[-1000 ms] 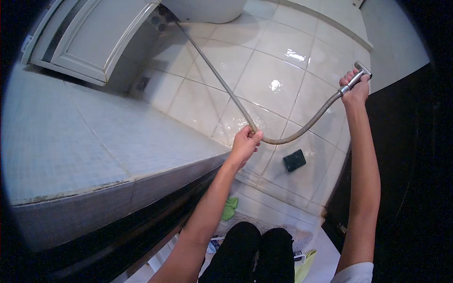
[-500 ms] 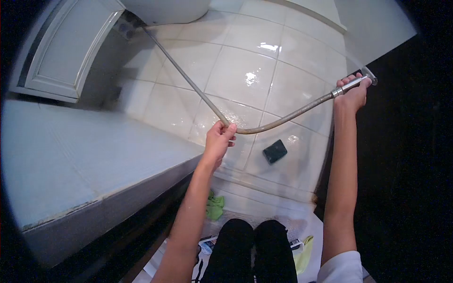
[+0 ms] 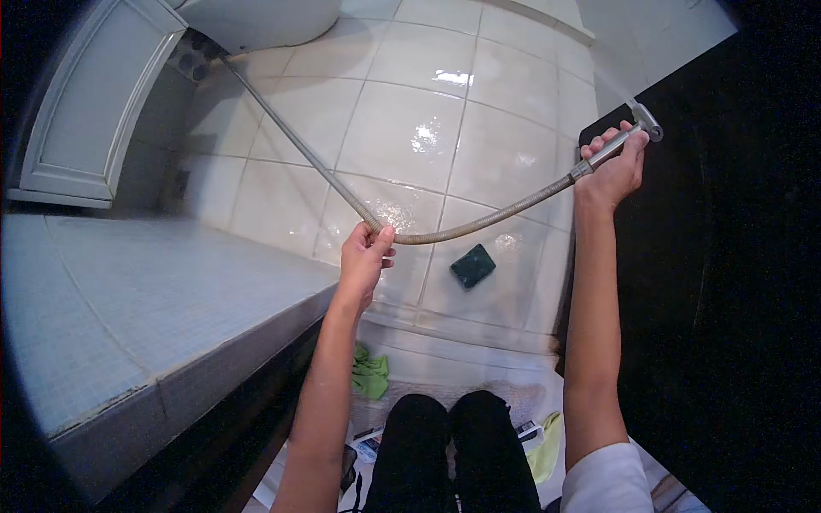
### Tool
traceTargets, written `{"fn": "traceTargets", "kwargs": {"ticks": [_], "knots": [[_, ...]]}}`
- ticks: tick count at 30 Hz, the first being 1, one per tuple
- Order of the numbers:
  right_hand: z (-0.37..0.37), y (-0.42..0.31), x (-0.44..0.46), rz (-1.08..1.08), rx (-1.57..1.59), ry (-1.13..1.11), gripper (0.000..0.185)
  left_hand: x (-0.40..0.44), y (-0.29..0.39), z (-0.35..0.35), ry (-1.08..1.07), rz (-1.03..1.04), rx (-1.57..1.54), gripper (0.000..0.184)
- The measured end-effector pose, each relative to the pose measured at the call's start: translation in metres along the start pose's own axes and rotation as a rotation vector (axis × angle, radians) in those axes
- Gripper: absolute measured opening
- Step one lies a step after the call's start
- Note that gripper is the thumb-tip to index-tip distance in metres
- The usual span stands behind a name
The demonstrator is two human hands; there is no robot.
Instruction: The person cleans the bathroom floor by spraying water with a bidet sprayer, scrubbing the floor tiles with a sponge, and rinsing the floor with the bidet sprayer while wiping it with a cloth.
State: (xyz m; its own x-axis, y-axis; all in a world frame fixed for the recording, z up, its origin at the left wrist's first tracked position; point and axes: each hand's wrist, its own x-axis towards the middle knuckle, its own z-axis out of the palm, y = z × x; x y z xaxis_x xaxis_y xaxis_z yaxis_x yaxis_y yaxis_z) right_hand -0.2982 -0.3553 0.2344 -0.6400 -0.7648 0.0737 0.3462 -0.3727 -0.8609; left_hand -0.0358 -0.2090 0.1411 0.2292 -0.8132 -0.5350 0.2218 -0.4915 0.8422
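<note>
My right hand is wrapped round the metal handle of a bidet sprayer, whose head points up and away, with a faint spray of water leaving it. From the handle's lower end a ribbed metal hose curves down to my left hand. There my left fingers pinch the hose at its bend. Beyond them it runs straight to the far left, beside a cabinet. A dark green scrub sponge lies on the wet tiles between my hands, touched by neither.
Wet, shiny white floor tiles stretch ahead. A white cabinet door stands at the far left, with a blue-tiled ledge nearer. Green cloth and yellow cloth lie beside my knees. A dark panel borders the right.
The whole view has shifted, so floor, sponge and hands sit further left in the picture. Both hands keep their hold, and a spray from the sprayer head shows in both frames.
</note>
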Motion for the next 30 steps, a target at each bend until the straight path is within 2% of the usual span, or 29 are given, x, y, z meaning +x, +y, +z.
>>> {"fn": "traceTargets", "kwargs": {"ticks": [8,22,30], "knots": [[0.002,-0.006,-0.001,-0.116,-0.056,0.06,0.029,0.003,0.003,-0.005,-0.045,0.014,-0.025,0.024],[-0.016,-0.022,-0.016,-0.022,-0.109,0.103,0.029,-0.001,0.006,-0.003,-0.036,0.014,-0.014,0.026],[-0.018,-0.017,-0.018,-0.097,-0.137,0.027,0.025,-0.001,0.003,-0.003,-0.033,0.008,-0.011,0.025]]}}
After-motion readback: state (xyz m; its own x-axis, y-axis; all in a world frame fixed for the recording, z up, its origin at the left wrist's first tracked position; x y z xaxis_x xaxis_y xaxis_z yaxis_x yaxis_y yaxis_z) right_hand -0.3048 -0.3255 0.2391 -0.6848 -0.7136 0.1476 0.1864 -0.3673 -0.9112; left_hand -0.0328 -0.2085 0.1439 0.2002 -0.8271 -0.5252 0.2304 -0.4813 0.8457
